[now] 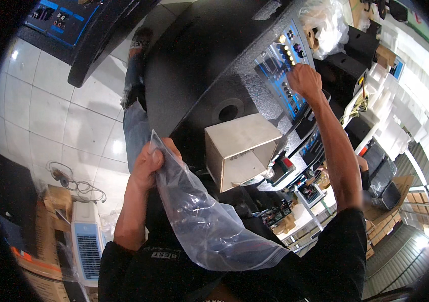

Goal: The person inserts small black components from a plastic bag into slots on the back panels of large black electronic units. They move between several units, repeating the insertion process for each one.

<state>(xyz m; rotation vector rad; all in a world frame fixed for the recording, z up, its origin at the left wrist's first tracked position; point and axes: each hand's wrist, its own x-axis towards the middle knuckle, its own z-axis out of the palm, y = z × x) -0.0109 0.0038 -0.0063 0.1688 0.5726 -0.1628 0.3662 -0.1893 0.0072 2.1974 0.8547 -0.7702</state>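
My left hand (155, 160) is closed on the edge of a clear plastic bag (204, 229), which hangs in creases across my front. Out to the right, my right hand (306, 82) is curled at a blue-and-black control panel (275, 70) with rows of knobs and sockets. Its fingertips face away, and whatever they may hold is hidden. The panel is set into a large black speaker cabinet (184, 85) with a round port. Between my arms stands an open pale box (242, 133), its hollow side toward me.
A second black cabinet (109, 35) with a similar panel stands at upper left. Cables (81, 187) lie on the white tiles near a white-and-blue air cooler (87, 241). Bunched clear plastic (323, 27) is at upper right. Cardboard boxes (428, 211) are stacked far right.
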